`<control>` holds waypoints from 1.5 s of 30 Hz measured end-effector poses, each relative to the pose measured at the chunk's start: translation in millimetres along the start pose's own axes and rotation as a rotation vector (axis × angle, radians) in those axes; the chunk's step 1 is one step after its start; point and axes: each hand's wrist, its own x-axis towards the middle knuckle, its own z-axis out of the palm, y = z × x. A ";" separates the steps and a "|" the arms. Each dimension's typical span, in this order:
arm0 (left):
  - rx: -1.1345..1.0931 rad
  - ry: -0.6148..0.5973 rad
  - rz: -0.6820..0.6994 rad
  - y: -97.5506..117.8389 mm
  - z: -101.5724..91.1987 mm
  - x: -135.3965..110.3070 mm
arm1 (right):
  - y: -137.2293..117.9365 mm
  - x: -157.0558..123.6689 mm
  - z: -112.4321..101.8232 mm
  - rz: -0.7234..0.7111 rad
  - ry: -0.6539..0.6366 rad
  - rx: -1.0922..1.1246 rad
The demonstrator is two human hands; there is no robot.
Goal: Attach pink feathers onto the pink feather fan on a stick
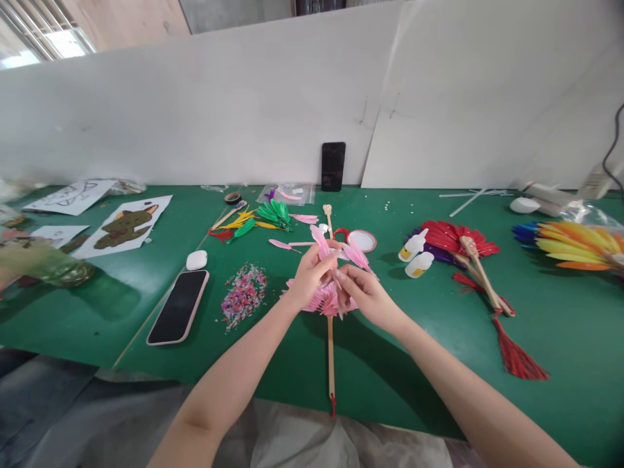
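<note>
Both hands meet at the middle of the table, above a pink feather fan point(324, 302) with a wooden handle point(331, 357). My left hand point(312, 276) is closed on a pink feather point(319, 240) that sticks up past its fingers. Close against it, my right hand point(366, 296) pinches at the same spot; a second pink feather point(358, 255) rises between the hands. Which fingers hold that one is hard to see. Much of the fan's top is hidden under the hands. Behind them lie a roll of tape point(361, 240) and a loose pink feather point(283, 245).
Sequins point(244, 292) and a phone point(179, 307) lie left. Green feathers point(274, 213) are behind. Glue bottles point(418, 255), a red fan point(455, 240) and a rainbow-coloured fan point(575, 244) sit right. Another phone point(333, 167) leans on the white partition point(219, 110). A blurred person's hand point(14, 260) is far left.
</note>
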 end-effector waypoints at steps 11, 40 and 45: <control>0.011 -0.012 -0.020 -2.7 1.7 0.4 | 4.0 3.7 -1.5 0.127 -0.048 0.299; 0.139 -0.080 -0.026 -1.5 -1.6 0.9 | 3.9 -0.3 -7.4 -0.258 0.103 -0.530; 0.137 -0.078 -0.032 -1.3 -1.3 1.6 | 3.6 -0.6 -5.3 -0.237 0.122 -0.476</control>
